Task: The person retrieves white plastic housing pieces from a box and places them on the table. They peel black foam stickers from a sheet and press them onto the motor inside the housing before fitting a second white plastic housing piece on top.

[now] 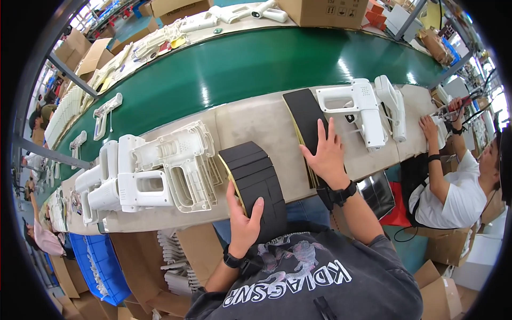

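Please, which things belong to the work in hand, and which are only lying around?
Likely in use:
- black pad in left hand
- other black pad by right hand

Seemingly just lying about:
- white casings
- blue crate
- cardboard box

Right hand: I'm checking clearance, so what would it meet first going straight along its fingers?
The right hand would probably meet the handle of the white pistol-shaped housing; depth is unclear, so it might pass above.
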Demonstrator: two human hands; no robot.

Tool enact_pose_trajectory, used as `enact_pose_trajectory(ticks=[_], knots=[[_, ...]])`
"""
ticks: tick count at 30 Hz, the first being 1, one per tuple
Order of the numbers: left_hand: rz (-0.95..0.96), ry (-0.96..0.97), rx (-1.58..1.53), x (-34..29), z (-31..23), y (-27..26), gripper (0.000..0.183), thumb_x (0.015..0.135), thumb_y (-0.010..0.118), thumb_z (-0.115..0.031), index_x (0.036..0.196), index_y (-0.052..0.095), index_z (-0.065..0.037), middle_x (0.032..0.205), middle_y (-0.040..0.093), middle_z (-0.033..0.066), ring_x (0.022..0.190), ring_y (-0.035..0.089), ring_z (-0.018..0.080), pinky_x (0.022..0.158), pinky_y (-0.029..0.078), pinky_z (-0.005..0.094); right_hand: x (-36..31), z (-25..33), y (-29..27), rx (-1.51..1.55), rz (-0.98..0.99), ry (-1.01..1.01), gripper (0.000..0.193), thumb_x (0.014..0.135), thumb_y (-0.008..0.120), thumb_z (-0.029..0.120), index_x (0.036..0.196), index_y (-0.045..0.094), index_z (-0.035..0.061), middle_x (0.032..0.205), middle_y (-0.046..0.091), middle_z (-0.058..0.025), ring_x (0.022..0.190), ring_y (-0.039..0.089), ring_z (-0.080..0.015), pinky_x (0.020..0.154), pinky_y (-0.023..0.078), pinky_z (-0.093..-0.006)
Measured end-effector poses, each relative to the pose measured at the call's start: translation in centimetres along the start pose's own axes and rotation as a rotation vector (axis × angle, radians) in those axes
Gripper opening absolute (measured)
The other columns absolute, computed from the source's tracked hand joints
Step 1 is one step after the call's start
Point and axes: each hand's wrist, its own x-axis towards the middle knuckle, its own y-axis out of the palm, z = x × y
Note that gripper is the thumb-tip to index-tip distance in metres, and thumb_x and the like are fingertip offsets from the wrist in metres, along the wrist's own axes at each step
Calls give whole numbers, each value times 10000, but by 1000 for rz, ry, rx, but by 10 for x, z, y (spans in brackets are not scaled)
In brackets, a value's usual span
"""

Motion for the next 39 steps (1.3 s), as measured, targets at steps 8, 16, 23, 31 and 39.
enact_pose_trajectory(ticks=[8, 16, 23, 31, 39], knots=[[70, -49, -25, 3, -2, 2, 770, 962, 607, -21, 1550, 111, 18, 1396, 481, 209, 1211, 566, 240, 1026, 456, 337, -7, -8, -3, 119, 33, 8, 871, 883, 670, 555, 1521, 350, 56, 1572, 292, -239, 1237, 466, -447, 1015, 404, -551], [62, -94, -45, 8, 8, 0, 775, 948, 613, 1, 1567, 147, -15, 1484, 408, 150, 1295, 476, 224, 1093, 378, 334, 9, -98, -51, -145, -418, 35, 921, 773, 819, 288, 1511, 339, 16, 1452, 431, -265, 1262, 465, -441, 1073, 373, -484], [114, -21, 103, 12, 10, 15, 776, 951, 628, -48, 1561, 150, -12, 1426, 448, 161, 1245, 505, 226, 1059, 406, 341, 13, -125, -34, 290, -475, 60, 871, 729, 705, 76, 1505, 320, -15, 1366, 492, -281, 1251, 471, -454, 1079, 376, -497], [78, -78, 60, 12, 10, 18, 764, 952, 620, -39, 1565, 164, -20, 1421, 478, 160, 1252, 511, 223, 1071, 391, 332, 25, -202, -95, 317, -488, 175, 882, 723, 746, 138, 1492, 346, -30, 1383, 500, -277, 1294, 492, -404, 1113, 378, -431], [92, -59, 77, 13, 17, 22, 771, 953, 614, -29, 1573, 156, -37, 1423, 479, 159, 1242, 525, 225, 1064, 400, 331, 75, -387, -124, 382, -518, 457, 875, 695, 803, 176, 1447, 411, -38, 1314, 585, -201, 1171, 596, -298, 1006, 467, -370]])
